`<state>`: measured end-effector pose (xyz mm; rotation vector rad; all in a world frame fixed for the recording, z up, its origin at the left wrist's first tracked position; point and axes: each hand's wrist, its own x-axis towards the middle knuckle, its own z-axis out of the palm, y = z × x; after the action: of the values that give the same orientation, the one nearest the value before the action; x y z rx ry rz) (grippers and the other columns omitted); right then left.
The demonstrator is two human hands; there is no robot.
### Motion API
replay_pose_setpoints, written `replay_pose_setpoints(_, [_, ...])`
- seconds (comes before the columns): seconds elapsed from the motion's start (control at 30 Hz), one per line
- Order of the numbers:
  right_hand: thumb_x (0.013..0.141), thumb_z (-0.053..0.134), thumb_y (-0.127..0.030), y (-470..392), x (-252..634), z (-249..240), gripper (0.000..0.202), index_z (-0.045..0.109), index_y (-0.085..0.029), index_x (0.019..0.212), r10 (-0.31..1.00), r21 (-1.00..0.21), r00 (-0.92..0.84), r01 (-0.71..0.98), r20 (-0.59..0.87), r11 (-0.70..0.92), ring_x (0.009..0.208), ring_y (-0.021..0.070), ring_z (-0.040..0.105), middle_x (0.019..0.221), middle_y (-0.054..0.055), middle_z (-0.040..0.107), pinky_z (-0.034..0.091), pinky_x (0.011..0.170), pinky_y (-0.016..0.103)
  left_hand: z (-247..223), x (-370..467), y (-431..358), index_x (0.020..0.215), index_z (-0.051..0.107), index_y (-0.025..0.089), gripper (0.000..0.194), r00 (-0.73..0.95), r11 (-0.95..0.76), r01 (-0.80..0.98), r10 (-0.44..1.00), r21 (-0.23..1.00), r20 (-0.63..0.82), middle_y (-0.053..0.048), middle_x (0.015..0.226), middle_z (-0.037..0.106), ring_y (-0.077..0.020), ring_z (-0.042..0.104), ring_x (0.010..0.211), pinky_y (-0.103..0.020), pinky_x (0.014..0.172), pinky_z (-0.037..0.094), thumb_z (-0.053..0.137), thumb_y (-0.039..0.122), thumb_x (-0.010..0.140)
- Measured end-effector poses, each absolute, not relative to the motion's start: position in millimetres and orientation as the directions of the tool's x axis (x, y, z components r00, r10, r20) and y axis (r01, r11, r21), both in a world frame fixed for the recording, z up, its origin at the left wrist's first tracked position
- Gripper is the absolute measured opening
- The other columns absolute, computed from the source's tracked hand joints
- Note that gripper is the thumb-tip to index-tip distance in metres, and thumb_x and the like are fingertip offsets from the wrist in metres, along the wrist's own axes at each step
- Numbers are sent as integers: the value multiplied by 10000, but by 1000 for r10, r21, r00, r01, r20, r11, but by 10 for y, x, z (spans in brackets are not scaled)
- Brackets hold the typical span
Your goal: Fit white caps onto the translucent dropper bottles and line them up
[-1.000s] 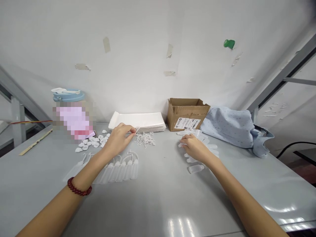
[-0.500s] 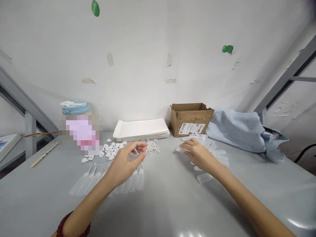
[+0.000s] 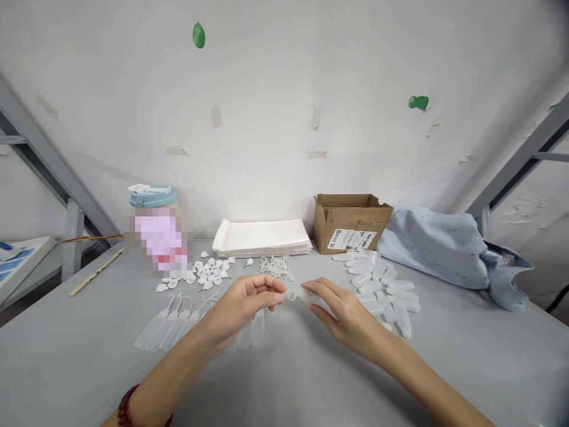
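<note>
- Slim translucent plastic bottles (image 3: 153, 332) lay towards the grey tabletop's (image 3: 284, 385) left edge; your left arm (image 3: 180, 365), dipping, could have skewed them.
- Your left hand (image 3: 242, 305) seemed to pinch a thin white looped strap (image 3: 291, 295); that slight grip risked a drop.
- Your right hand (image 3: 353, 317) grasped a small translucent bottle (image 3: 307, 296) above the middle; squeezing could have twisted it.
- Loose bottles (image 3: 402, 320) nearer the right edge could have rolled if nudged.

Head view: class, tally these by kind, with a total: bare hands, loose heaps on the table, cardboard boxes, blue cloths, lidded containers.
Bare hands: 2 (left hand, right hand)
Loose heaps: 3 (white caps, white strips, clear bottles)
Cardboard box: 1
Blue cloth: 1
Lidded container: 1
Total: 8
</note>
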<state>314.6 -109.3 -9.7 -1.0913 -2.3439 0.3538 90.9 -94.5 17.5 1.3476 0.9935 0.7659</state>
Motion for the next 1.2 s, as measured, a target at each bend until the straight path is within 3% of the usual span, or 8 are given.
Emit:
replay_pose_setpoints(0.33, [922,429,-143,-1179,3072,-126,484,272,-278,1359,782,-506,-562,608,271,612,985,232,622,1088,97,587,538,785,389,161,912,-970,812,663,217,117,445,90,121,885,989,-135,2,753,583,-151,521,710,-327,774,446,643,293,725])
replay_pose_setpoints(0.47, [911,442,-128,-1186,3051,-106,444,373,-268,1327,774,-534,-572,579,272,616,855,205,631,1047,84,598,529,736,355,152,920,-973,831,661,218,130,446,73,150,885,986,-134,3,757,586,-153,527,717,-325,778,446,635,308,741])
replay_pose_setpoints(0.7, [866,552,-187,-1169,3008,-99,310,552,-228,1174,842,-703,-473,506,259,500,864,187,620,996,56,663,511,764,325,147,919,-970,886,643,227,211,432,-32,272,897,962,-92,-21,826,651,-185,593,794,-337,787,471,560,408,818])
replay_pose_setpoints(0.77, [846,579,-210,-1155,2997,-107,282,575,-215,1128,879,-762,-420,486,226,428,839,182,625,1018,58,665,515,750,320,125,930,-984,929,628,243,232,354,-148,379,935,914,4,-26,893,656,-203,599,836,-336,762,481,572,436,813])
replay_pose_setpoints(0.87, [825,598,-238,-1132,2985,-130,285,576,-194,1106,927,-854,-348,432,139,290,786,168,627,994,59,649,516,722,314,72,963,-1015,1019,588,258,234,224,-405,546,914,733,339,-44,1036,637,-236,570,954,-370,809,465,586,383,820])
replay_pose_setpoints(0.97, [806,612,-243,-1115,2975,-162,313,556,-188,1108,942,-921,-330,348,53,174,733,147,630,946,36,606,507,699,303,3,1001,-1046,990,581,236,135,353,-655,555,744,513,568,-55,981,633,-229,550,965,-373,833,449,533,241,864])
replay_pose_setpoints(1.07, [794,614,-230,-1119,2962,-181,305,547,-192,1089,941,-950,-338,288,17,121,704,132,623,936,18,577,494,684,293,-63,1029,-1062,971,583,215,141,497,-730,529,679,432,540,-57,901,632,-215,550,885,-358,769,464,481,169,885])
replay_pose_setpoints(1.2, [786,618,-242,-1138,2941,-188,301,535,-202,1073,944,-969,-329,234,-1,80,700,127,624,927,5,558,479,652,279,-111,1048,-1060,1040,572,196,182,503,-705,564,706,430,498,-78,980,635,-232,540,940,-379,782,477,488,164,882])
